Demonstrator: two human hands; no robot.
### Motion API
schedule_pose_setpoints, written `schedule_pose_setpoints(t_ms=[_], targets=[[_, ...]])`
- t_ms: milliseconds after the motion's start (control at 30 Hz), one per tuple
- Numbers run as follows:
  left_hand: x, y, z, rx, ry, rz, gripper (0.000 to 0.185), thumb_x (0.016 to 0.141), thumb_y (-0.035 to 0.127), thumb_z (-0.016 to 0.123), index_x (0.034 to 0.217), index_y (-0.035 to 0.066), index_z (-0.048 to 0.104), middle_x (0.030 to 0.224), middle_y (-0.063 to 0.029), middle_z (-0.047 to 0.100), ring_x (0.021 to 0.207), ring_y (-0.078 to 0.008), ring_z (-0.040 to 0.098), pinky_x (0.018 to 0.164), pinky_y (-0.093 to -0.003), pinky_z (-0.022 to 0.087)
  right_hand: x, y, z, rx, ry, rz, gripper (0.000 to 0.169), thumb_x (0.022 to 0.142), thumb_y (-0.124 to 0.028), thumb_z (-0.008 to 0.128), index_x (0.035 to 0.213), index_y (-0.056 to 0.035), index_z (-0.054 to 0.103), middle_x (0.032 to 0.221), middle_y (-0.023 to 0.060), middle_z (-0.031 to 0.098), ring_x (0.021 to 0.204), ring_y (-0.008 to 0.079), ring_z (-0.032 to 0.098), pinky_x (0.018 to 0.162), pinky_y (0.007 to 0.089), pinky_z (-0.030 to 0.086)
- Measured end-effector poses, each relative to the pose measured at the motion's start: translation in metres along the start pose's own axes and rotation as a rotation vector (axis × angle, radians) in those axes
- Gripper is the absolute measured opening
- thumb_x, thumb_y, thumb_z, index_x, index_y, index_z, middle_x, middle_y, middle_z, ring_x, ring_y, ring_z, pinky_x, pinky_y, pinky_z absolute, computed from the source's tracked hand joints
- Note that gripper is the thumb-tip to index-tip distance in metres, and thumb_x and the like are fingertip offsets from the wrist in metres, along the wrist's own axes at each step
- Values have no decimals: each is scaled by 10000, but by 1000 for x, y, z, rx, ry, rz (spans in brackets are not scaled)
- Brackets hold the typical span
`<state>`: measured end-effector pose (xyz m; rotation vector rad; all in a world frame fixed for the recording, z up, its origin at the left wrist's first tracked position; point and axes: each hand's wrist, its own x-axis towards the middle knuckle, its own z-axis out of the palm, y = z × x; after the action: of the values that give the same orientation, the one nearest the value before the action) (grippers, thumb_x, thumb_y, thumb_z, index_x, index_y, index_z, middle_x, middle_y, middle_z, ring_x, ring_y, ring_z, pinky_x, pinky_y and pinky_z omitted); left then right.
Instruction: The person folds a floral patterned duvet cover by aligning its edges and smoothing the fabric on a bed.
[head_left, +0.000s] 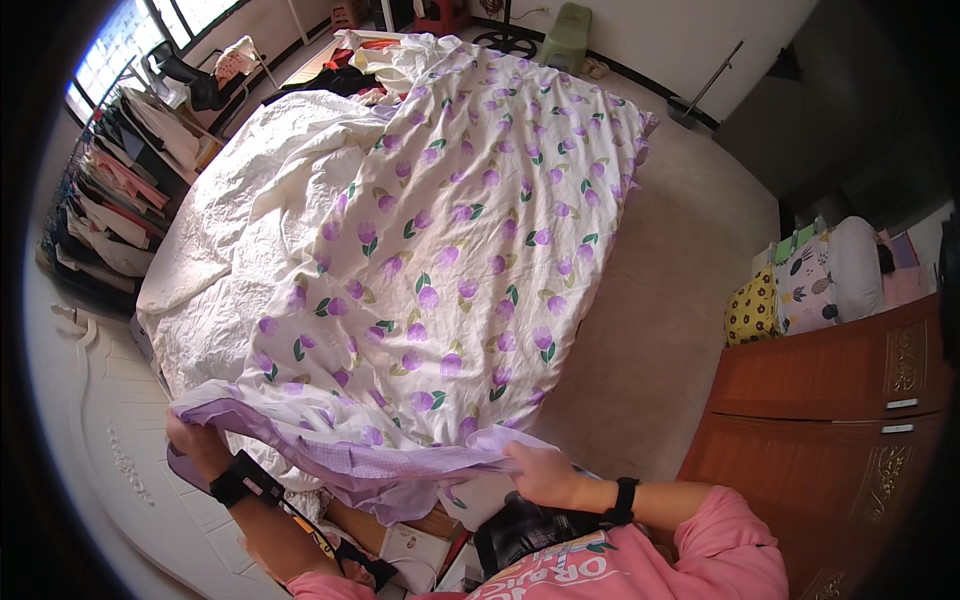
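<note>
A white duvet cover (450, 255) printed with purple tulips and green leaves is spread over the right part of the bed. Its near edge, with a lilac checked underside (360, 461), is raised and hangs in a sagging curve between my hands. My left hand (196, 441) grips the left corner of that edge beside the headboard. At the right, my right hand (536, 471) pinches a bunched lilac fold near the bed's near right corner. White crinkled bedding (247, 195) lies rumpled beyond the cover's left side. Both wrists wear black bands.
The white headboard (120, 420) stands at the left. Clothes on a rack (112, 195) line the window side. A brown wooden cabinet (810, 405) is at the right, pillows behind it. Clothes (337, 82) lie piled at the far end, near a green stool (568, 37).
</note>
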<state>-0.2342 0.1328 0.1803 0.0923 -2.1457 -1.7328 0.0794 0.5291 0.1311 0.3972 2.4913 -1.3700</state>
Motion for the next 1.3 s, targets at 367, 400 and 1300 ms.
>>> schedule_pose_setpoints(t_ms=[367,400,1300], targets=[[20,74,310,715,240,302,210,845,70,525,976,-91,559,836,-261,626,743,-356,594,696,-383,453,32,117,-234,757,65,-32,154,830,-32,571,980,-2,577,694,41,585,624,124,545,586,273,436],[11,86,362,579,340,187,213,845,89,544,954,-91,577,822,-258,630,732,-353,597,684,-384,452,38,126,-276,714,67,-47,143,841,-35,570,980,-4,580,689,19,571,622,98,527,575,261,427],[222,102,1058,954,388,759,157,779,68,512,844,-64,567,800,-227,615,759,-367,600,689,-395,458,428,367,-913,383,-689,-158,304,825,-210,571,1055,-13,545,731,175,620,650,317,598,602,373,445]])
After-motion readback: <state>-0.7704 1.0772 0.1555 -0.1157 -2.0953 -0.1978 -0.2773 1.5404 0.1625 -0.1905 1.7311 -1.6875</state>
